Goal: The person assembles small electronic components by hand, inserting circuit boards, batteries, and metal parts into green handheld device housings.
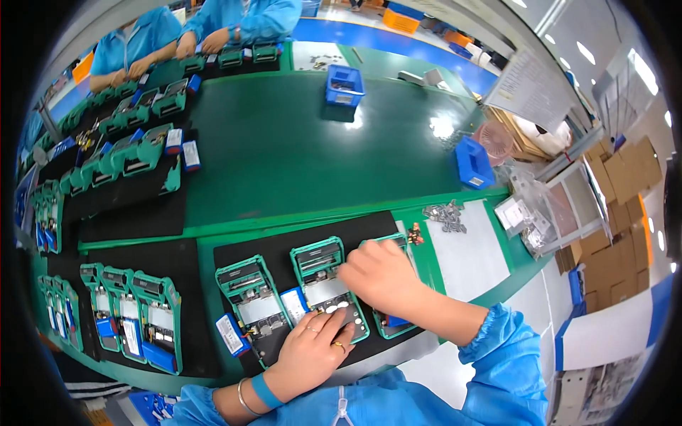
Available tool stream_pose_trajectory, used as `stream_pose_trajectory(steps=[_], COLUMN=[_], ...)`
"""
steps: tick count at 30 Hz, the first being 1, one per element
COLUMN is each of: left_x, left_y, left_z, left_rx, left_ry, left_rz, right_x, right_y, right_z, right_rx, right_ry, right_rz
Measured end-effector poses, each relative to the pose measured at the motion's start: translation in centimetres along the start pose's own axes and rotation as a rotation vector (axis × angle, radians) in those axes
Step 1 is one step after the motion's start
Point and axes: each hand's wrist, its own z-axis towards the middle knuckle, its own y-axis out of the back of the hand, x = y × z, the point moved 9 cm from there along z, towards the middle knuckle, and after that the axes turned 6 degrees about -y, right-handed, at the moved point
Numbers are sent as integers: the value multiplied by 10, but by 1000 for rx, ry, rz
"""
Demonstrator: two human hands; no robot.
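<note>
In the middle of a black mat [231, 254] lies a green-framed device housing [317, 257] with its inside showing. My left hand [307, 353] rests on its lower part, fingers stretched out over the dark board. My right hand [380, 278] is bent above the housing's right edge with its fingers curled together; what they hold, if anything, is hidden. Another such housing [241, 280] lies to the left, and a third housing [389, 325] sits partly under my right hand and forearm. Blue-and-white battery packs [293, 304] lie beside the housings.
More open housings [158, 312] stand on a mat at the left. Loose metal pieces [447, 215] and white paper [472, 255] lie at the right. Two blue bins [344, 86] stand farther off. Across the green table [284, 156], two co-workers [241, 25] handle similar housings.
</note>
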Motion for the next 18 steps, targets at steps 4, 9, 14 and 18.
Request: stream_pose_trajectory(steps=[4, 9, 14, 18], left_x=[1, -5, -35, -35], left_y=[-1, 8, -17, -67], left_z=[1, 21, 82, 100], left_rx=[44, 42, -17, 180], left_ry=[27, 37, -71, -25], left_rz=[-2, -58, -118, -49], right_x=[-100, -203, -224, -227], right_y=[24, 3, -16, -22], right_z=[-54, -151, -165, -157], right_rx=[-149, 34, 140, 211], right_ry=[-456, -733, -683, -638], right_rz=[156, 112, 119, 105])
